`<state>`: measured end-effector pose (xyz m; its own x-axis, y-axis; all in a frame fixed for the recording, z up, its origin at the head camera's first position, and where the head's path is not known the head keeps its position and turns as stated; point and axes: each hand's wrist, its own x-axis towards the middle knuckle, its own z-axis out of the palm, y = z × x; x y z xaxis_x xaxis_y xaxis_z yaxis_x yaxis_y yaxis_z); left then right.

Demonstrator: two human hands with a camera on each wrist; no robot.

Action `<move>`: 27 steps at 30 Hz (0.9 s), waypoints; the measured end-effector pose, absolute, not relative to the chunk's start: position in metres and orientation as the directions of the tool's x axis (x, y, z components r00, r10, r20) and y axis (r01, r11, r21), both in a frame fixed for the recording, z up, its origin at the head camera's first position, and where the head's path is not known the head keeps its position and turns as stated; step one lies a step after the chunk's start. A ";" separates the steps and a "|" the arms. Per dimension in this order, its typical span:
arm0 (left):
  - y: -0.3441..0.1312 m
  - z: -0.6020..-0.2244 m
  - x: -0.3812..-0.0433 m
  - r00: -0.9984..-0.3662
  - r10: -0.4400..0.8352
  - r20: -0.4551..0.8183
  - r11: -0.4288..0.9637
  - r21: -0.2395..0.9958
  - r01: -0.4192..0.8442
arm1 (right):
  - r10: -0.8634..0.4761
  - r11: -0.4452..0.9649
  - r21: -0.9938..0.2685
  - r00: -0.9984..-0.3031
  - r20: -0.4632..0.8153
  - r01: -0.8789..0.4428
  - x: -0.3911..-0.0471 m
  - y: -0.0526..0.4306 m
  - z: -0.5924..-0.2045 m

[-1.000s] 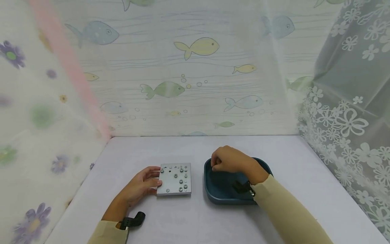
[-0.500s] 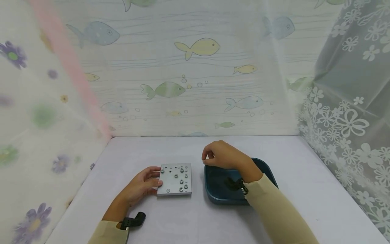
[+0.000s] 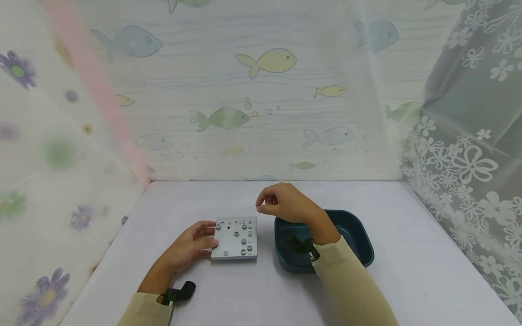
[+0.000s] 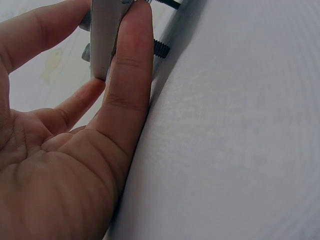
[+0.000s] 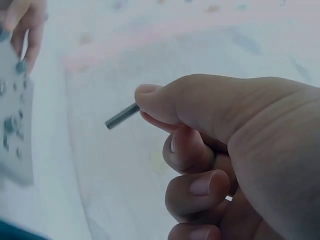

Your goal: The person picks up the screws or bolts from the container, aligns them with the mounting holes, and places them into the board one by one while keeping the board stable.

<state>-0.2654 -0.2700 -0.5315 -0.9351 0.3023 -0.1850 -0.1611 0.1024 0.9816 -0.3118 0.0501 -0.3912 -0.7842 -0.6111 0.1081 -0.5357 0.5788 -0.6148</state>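
Observation:
A square silver metal plate [image 3: 228,242] with holes and several socket-head screws sits left of centre in the head view. My left hand [image 3: 191,246] grips its left edge; in the left wrist view, fingers lie on both faces and a threaded screw end [image 4: 161,49] sticks out underneath. My right hand [image 3: 289,203] is raised between the plate and the dark blue tray [image 3: 369,256], over the tray's back left corner. Between thumb and index finger it pinches a screw [image 5: 121,116], whose threaded shaft points out past the fingertips in the right wrist view. The screw's head is hidden by the fingers.
The plate and tray stand on a white-covered table [image 3: 261,294]. A fish-print curtain [image 3: 269,99] hangs behind it, a flowered sheet [image 3: 49,217] on the left and a lace-patterned curtain [image 3: 469,136] on the right. Both wrists wear a black strap camera.
My right hand has risen out of the tray and moved left toward the plate. The left hand and plate have stayed in place.

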 end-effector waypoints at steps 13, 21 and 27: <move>-0.270 -0.531 -0.266 -0.934 0.305 -0.187 0.105 0.981 -0.162 | -0.501 0.512 -0.740 -0.852 0.155 -0.435 -0.299 0.003 -0.417; -0.271 -0.528 -0.265 -0.933 0.305 -0.190 0.111 0.980 -0.163 | -0.375 0.478 -0.828 -0.921 0.107 -0.291 -0.289 -0.033 -0.441; -0.271 -0.529 -0.265 -0.933 0.308 -0.188 0.115 0.980 -0.160 | -0.244 0.465 -0.859 -0.964 0.107 -0.213 -0.279 -0.052 -0.458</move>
